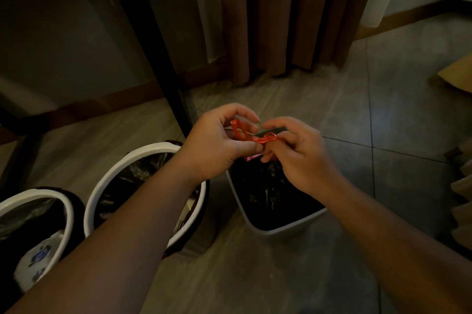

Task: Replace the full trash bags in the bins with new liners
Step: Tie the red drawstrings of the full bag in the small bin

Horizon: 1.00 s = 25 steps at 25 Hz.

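Observation:
A black trash bag [270, 191] sits in a pale square bin [286, 225] on the floor. Its red drawstring [265, 138] rises from the gathered bag top. My left hand [219, 142] pinches one red strand between thumb and fingers, and another strand loops over its fingers. My right hand [298, 155] pinches the other end of the drawstring just right of the left hand. Both hands hover above the far edge of the square bin.
Two round white-rimmed bins with black liners stand at the left: the nearer-middle bin [107, 183] and the left bin [67, 209], which holds white rubbish. A black table leg [163, 76] stands behind. Brown curtains [286, 15] hang at the back. Cardboard [459, 201] lies at the right edge.

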Available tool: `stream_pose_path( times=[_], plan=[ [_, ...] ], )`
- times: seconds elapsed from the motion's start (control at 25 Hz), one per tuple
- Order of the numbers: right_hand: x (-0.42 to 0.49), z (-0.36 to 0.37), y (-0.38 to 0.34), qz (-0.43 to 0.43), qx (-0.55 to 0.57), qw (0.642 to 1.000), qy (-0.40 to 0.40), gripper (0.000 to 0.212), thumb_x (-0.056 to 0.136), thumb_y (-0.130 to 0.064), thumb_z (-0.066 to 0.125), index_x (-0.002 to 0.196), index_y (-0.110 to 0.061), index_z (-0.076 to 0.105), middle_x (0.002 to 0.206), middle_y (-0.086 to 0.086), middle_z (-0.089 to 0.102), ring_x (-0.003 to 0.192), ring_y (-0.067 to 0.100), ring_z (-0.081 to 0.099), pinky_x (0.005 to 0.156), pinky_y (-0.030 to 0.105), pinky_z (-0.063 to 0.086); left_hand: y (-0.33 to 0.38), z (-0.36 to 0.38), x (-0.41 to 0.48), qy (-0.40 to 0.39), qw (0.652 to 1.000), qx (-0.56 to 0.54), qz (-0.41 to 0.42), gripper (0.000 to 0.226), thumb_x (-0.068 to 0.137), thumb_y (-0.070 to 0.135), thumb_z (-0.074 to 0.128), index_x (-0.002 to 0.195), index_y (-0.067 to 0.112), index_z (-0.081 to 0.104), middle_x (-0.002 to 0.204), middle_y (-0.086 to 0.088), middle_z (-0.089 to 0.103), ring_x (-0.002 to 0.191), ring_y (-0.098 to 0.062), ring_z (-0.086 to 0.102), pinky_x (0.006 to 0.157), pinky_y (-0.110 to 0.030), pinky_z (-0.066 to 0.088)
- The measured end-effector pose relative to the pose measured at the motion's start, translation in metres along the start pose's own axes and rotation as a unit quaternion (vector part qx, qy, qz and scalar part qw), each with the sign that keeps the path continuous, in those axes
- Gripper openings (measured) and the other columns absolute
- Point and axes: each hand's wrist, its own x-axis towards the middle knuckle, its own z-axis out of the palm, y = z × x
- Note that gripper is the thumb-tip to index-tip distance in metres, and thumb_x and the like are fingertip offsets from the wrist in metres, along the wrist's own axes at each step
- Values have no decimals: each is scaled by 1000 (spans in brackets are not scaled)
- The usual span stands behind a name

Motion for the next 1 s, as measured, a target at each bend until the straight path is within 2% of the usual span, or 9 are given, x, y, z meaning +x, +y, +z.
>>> stream_pose_path(
  times=[0.16,0.24,0.36,0.44,0.52,0.6,0.72,0.88,1.0],
  plan=[
    [-1,0,0,41,211,977,21,16,95,-20,68,103,-14,81,98,16,79,86,32,78,76,32,63,-2,5,-4,49,997,61,9,26,80,12,90,94,11,68,104,-1,73,92,-16,77,76,-30,63],
    [-3,-2,-1,52,213,974,54,19,97,-27,70,102,-12,81,98,16,79,89,32,79,77,32,63,-2,5,-5,67,994,81,2,22,80,14,91,86,13,70,102,3,74,94,-12,75,74,-26,63],
    [-2,-10,-8,53,196,972,118,13,93,-18,74,104,-21,80,99,12,79,95,28,78,81,34,64,-5,5,-8,76,995,62,-16,20,82,17,89,81,9,71,101,8,77,96,-7,76,71,-17,60],
    [0,-20,-13,115,309,933,144,20,91,-8,69,107,-18,78,89,11,77,88,26,77,79,36,62,-9,0,-13,97,993,51,-42,21,84,23,88,76,11,71,104,11,78,101,-6,75,76,-18,60],
    [1,-35,-14,181,376,896,151,21,91,-8,64,109,-14,71,75,5,70,74,19,71,74,36,58,-15,-7,-18,115,989,22,-87,24,86,26,85,70,16,71,106,10,78,102,-10,76,82,-27,63],
    [-2,-54,-7,238,367,887,148,16,90,-17,63,106,-19,65,68,-4,60,64,11,62,68,31,48,-24,-14,-26,123,982,4,-143,26,88,25,83,68,17,69,103,4,80,96,-16,78,82,-35,65],
    [-9,-77,10,323,332,870,169,4,94,-25,62,97,-23,61,68,-4,49,54,10,50,60,28,36,-37,-24,-35,171,957,7,-233,22,90,21,83,76,10,69,91,-7,82,81,-19,80,77,-37,64],
    [-26,-102,34,390,333,829,222,28,92,-31,64,115,-16,60,73,2,46,55,14,39,56,29,31,-49,-37,-44,255,917,-62,-302,13,87,8,82,85,-3,77,88,-16,81,72,-19,79,67,-28,62],
    [-35,-109,43,409,349,810,235,43,92,-32,64,129,-12,56,83,7,49,58,13,38,60,28,29,-57,-41,-52,255,911,-43,-320,4,86,4,81,86,0,82,88,-12,82,77,-21,80,64,-27,61]
  ],
)
